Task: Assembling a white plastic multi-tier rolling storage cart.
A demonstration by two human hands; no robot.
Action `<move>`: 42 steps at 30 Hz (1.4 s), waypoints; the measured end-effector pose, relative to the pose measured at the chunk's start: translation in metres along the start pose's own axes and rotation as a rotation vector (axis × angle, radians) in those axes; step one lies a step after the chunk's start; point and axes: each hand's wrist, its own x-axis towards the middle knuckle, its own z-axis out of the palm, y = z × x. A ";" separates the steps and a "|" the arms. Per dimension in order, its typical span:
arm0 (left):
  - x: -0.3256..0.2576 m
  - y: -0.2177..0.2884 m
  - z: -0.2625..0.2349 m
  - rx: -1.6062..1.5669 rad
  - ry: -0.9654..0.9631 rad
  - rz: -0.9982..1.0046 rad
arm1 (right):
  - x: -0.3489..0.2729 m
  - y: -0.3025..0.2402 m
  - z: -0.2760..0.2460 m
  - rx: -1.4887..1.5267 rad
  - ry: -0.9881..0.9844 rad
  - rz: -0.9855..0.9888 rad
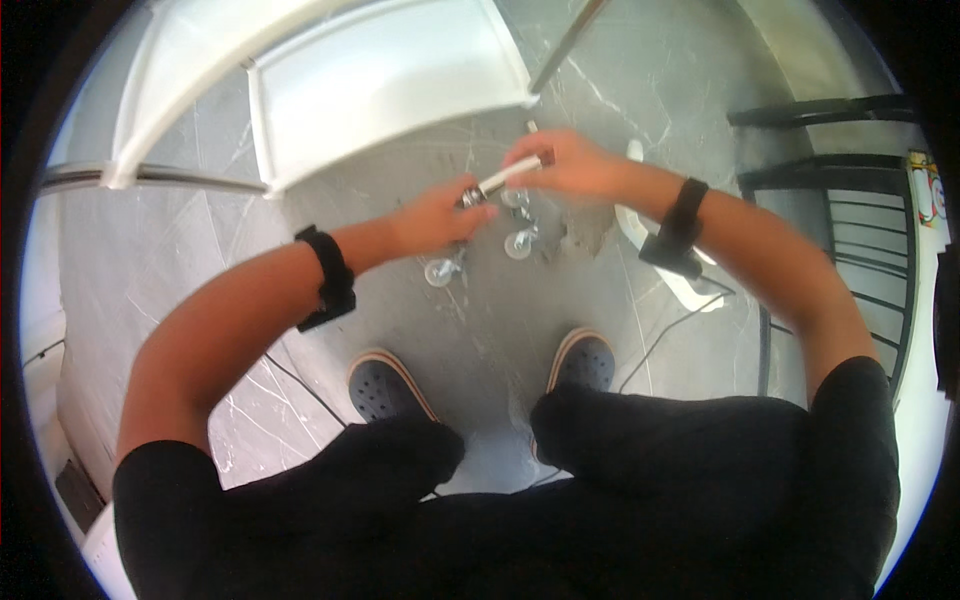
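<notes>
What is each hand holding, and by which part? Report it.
A thin white rod with a silvery end: the left hand grips it at that silvery end, the right hand near the opposite end.

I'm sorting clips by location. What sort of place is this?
An indoor room, possibly at home or in a small workspace: veined grey floor, white shelving unit with metal poles, black slatted rack.

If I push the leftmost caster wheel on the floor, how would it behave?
The caster wheel shows the camera its round face, so it may slide or pivot rather than roll. Its shiny, metal-looking bracket suggests a stiff part, perhaps heavy for its size.
</notes>
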 end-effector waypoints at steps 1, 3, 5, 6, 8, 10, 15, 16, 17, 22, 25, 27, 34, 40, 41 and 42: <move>-0.001 -0.005 0.000 -0.049 -0.056 -0.006 | 0.001 -0.003 0.001 -0.113 0.003 0.069; -0.004 0.000 0.003 -0.114 -0.078 -0.073 | -0.002 0.000 0.004 0.037 -0.017 0.131; -0.003 -0.008 0.001 -0.285 -0.079 -0.046 | 0.001 0.009 0.006 0.047 0.046 0.082; -0.006 -0.009 -0.001 -0.256 -0.046 -0.039 | 0.004 0.007 0.006 -0.017 0.030 0.138; -0.008 -0.004 0.002 -0.087 -0.035 0.005 | 0.003 0.007 -0.002 -0.054 -0.014 0.238; -0.010 -0.004 -0.002 0.043 -0.051 0.016 | 0.017 0.019 -0.013 0.019 -0.155 0.168; -0.017 -0.001 0.007 0.058 -0.048 0.023 | -0.004 0.001 0.015 0.251 -0.060 0.258; -0.023 0.004 0.008 -0.019 0.005 -0.089 | -0.006 -0.005 0.015 0.141 -0.105 0.143; -0.039 0.015 0.018 -0.032 -0.004 -0.100 | -0.014 -0.015 0.019 0.025 -0.147 0.020; -0.090 0.026 0.033 0.007 -0.081 -0.060 | -0.063 -0.061 0.044 -0.196 -0.196 0.006; -0.135 0.058 0.049 -0.226 -0.269 -0.270 | -0.095 -0.060 0.063 -0.254 -0.222 -0.514; -0.150 0.066 0.057 -0.456 -0.427 -0.408 | -0.100 -0.068 0.078 -0.370 -0.193 -0.642; -0.123 0.001 0.064 -0.199 -0.437 -0.316 | -0.094 -0.014 0.122 -0.328 -0.057 -0.583; -0.109 -0.004 0.072 0.376 -0.247 0.140 | -0.116 0.009 0.131 0.652 -0.298 0.544; -0.109 -0.003 0.071 0.377 -0.247 0.135 | -0.113 0.006 0.133 0.656 -0.302 0.542; -0.107 0.000 0.069 0.334 -0.264 0.089 | -0.110 0.001 0.134 0.627 -0.231 0.557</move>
